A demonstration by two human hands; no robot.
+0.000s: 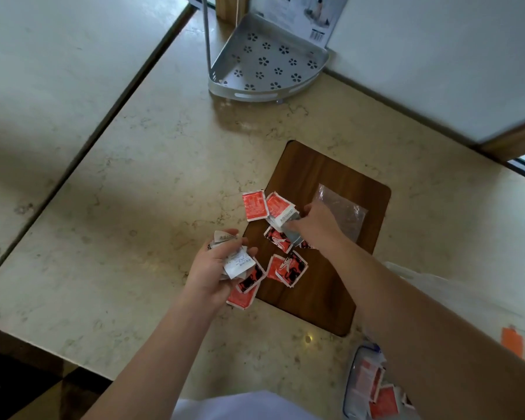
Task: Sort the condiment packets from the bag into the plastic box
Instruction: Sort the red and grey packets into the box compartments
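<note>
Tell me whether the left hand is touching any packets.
Touching. The head view shows the left hand closed around a bunch of packets, fingers wrapped over them.

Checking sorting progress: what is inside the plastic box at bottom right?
The plastic box holds several red and white packets. The right forearm and the frame edge hide the rest.

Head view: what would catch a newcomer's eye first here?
The scatter of red and white condiment packets on the left edge of the dark wooden board, mid-counter. The left hand clutches a bunch of packets while the right hand reaches into the pile. Behind, a perforated metal corner shelf stands against the wall, and a clear plastic box with packets sits bottom right.
</note>
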